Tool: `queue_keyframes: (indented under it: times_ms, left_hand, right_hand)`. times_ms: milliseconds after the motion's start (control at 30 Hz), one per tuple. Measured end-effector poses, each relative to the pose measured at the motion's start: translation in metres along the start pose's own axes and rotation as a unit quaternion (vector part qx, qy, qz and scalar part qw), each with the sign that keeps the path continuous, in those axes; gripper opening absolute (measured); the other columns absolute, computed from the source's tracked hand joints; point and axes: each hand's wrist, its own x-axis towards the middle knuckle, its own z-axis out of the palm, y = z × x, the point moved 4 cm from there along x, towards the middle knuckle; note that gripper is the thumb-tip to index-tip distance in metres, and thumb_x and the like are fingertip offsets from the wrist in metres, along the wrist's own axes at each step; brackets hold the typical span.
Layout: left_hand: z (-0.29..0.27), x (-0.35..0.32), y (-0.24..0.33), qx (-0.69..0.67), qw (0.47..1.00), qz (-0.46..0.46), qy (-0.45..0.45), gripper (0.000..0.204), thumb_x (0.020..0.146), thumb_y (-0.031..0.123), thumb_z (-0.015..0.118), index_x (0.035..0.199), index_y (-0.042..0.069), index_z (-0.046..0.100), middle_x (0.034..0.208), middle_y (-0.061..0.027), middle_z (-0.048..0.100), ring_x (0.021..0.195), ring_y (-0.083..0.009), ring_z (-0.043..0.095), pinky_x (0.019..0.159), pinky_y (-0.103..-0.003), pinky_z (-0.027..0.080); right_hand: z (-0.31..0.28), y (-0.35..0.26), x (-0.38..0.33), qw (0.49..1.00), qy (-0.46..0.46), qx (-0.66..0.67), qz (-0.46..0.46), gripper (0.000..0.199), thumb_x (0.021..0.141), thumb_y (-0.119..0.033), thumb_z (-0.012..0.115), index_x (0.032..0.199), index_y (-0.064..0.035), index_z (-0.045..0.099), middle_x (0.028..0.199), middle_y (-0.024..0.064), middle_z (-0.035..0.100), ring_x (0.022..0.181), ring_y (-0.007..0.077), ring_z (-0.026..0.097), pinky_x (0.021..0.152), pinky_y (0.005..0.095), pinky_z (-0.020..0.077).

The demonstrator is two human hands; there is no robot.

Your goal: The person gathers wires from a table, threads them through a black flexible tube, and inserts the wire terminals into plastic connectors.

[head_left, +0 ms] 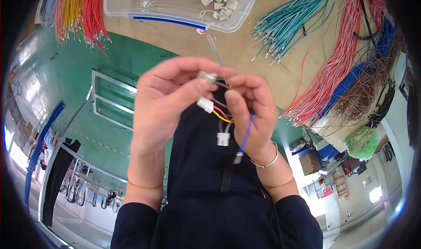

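Note:
In front of my dark clothing, my left hand (164, 100) pinches a small whitish connector housing (208, 77) between thumb and fingers. Close beside it, my right hand (255, 111) is closed on thin wires, one of which, brownish (222, 85), runs to that housing. A second white connector (205, 104) with red and yellow wires hangs under my left thumb. Lower down dangles a white connector (223, 139) on grey wires. A blue wire (247, 134) with a pale end piece hangs by my right palm. Whether the brown wire's tip is inside the housing is too blurred to tell.
Beyond my hands, a clear plastic bin (175, 12) on the tan table holds several white connectors. Bundles of teal wires (289, 25), red wires (337, 73) and brown wires (366, 86) lie at the right. Yellow and red bundles (83, 16) hang over the left edge. A metal frame (109, 102) stands left.

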Motion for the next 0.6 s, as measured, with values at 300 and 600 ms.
queue_keyframes:
  times_ms: [300, 600]
  left_hand:
    - [0.03, -0.005, 0.015, 0.39, 0.914, 0.076, -0.086, 0.011, 0.066, -0.004, 0.059, 0.076, -0.002, 0.059, 0.065, -0.0022, 0.053, 0.052, -0.0043, 0.043, 0.045, -0.017, 0.031]
    - [0.039, -0.013, 0.018, 0.465, 0.844, 0.25, -0.097, 0.021, 0.06, -0.001, 0.066, 0.08, 0.007, 0.061, 0.055, -0.0028, 0.05, 0.044, -0.011, 0.042, 0.042, -0.021, 0.032]
  right_hand:
    - [0.001, -0.003, 0.011, 0.972, -0.157, 0.16, 0.071, 0.068, 0.06, -0.001, 0.041, 0.124, -0.0014, 0.018, 0.085, 0.0044, 0.036, 0.076, 0.011, 0.038, 0.067, 0.0197, 0.0321]
    - [0.004, 0.004, 0.015, 0.967, -0.19, 0.154, 0.073, 0.073, 0.061, 0.005, 0.041, 0.128, -0.0016, 0.01, 0.086, 0.0047, 0.035, 0.074, 0.0111, 0.037, 0.068, 0.0196, 0.0324]
